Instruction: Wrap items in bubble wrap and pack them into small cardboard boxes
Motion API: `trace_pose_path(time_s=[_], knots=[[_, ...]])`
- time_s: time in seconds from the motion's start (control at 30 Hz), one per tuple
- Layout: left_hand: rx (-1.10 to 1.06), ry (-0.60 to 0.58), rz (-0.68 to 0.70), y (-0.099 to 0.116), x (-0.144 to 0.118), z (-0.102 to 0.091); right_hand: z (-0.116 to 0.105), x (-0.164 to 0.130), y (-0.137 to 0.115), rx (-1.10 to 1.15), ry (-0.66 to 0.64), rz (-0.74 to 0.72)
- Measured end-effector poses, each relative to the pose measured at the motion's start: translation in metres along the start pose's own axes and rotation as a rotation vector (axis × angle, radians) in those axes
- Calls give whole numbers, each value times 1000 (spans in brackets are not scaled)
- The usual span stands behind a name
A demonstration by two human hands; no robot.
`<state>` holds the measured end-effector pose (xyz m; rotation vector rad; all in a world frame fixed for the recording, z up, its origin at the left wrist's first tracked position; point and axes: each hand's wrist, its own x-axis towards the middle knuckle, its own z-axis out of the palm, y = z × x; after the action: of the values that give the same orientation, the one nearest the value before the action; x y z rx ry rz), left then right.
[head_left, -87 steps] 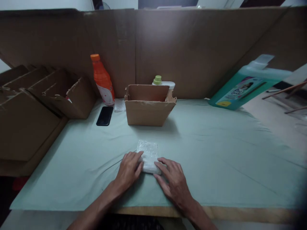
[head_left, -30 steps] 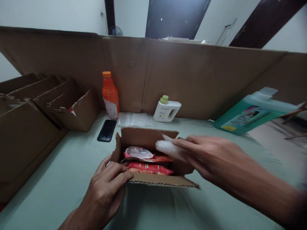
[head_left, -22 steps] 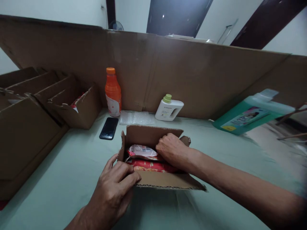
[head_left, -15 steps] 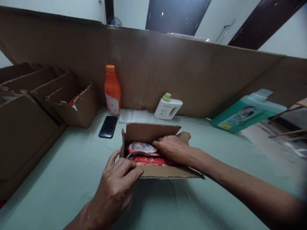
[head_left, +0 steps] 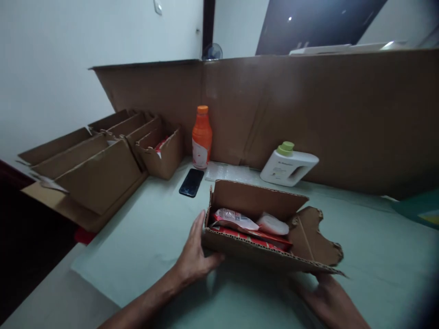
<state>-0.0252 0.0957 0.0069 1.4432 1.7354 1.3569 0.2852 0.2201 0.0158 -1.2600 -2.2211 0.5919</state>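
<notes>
An open cardboard box [head_left: 254,255] sits in the middle of the green cloth, turned slightly. Inside lie red packets [head_left: 254,236], a clear-and-red printed packet [head_left: 236,218] and a whitish wrapped item [head_left: 272,224]. My left hand [head_left: 194,253] grips the box's left end, thumb in front and fingers along the side. Close under the front right edge is my right hand [head_left: 327,297], blurred; its fingers are partly hidden, so its hold cannot be made out. The box's right flap [head_left: 315,235] stands folded outward with a torn edge.
Behind the box stand an orange bottle [head_left: 201,139] and a white bottle with a green cap [head_left: 288,165]. A phone [head_left: 191,183] and bubble wrap [head_left: 228,172] lie nearby. Several cardboard boxes [head_left: 103,178] line the left, a cardboard wall [head_left: 329,105] the back. A teal bottle [head_left: 420,208] is at right.
My right hand has come out of the box and down to its front right. My left hand has shifted to the box's left end. The camera view has turned left.
</notes>
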Motion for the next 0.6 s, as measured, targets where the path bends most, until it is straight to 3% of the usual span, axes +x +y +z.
trace_pose_path(time_s=[0.07,0.13,0.23,0.33,0.4,0.47,0.6], knots=[[-82,15,-38,1,10,11,24,13,-8,67,-31,83],[-155,52,-70,10,16,25,27,17,-11,102,-42,185],[-208,58,-59,26,11,50,7,-2,2,119,-4,258],[-249,19,-22,34,-12,64,-14,-36,15,53,114,224],[-252,27,-29,32,-29,59,-15,-48,13,13,140,155],[-223,99,-58,24,-42,41,-4,-42,0,30,105,55],[-177,354,-184,4,-60,-16,42,19,-63,197,-111,-139]])
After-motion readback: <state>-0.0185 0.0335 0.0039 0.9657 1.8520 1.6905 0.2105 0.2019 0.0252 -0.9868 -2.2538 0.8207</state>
